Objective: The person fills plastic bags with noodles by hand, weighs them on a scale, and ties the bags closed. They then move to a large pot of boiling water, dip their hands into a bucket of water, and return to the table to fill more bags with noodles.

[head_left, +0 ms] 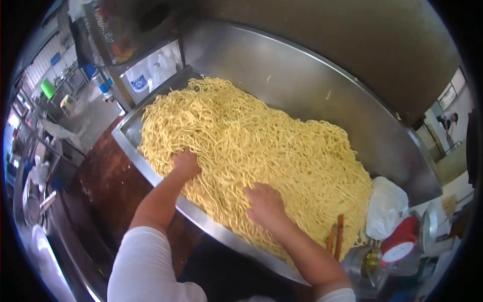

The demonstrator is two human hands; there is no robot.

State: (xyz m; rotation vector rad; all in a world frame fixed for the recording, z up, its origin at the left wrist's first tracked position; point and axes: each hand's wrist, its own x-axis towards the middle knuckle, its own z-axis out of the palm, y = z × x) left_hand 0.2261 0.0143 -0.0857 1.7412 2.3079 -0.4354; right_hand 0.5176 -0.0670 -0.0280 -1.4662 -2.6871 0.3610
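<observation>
Yellow noodles (282, 146) lie heaped in a large metal tray (216, 229) with a high back wall. My left hand (186, 163) reaches into the noodles near the tray's front left edge, its fingertips hidden among the strands. Further right, my right hand (265, 204) rests on top of the heap with its fingers bent and slightly apart, and no noodles show lifted in it. Two brown wooden sticks (339, 236) stand in the noodles to the right of my right hand.
A clear plastic bag (386, 209), a red scale (401, 245) and a container of yellow liquid (371, 259) are beyond the tray's right end. White jugs (161, 68) stand behind the left end. Another person (447, 120) is far off at the right.
</observation>
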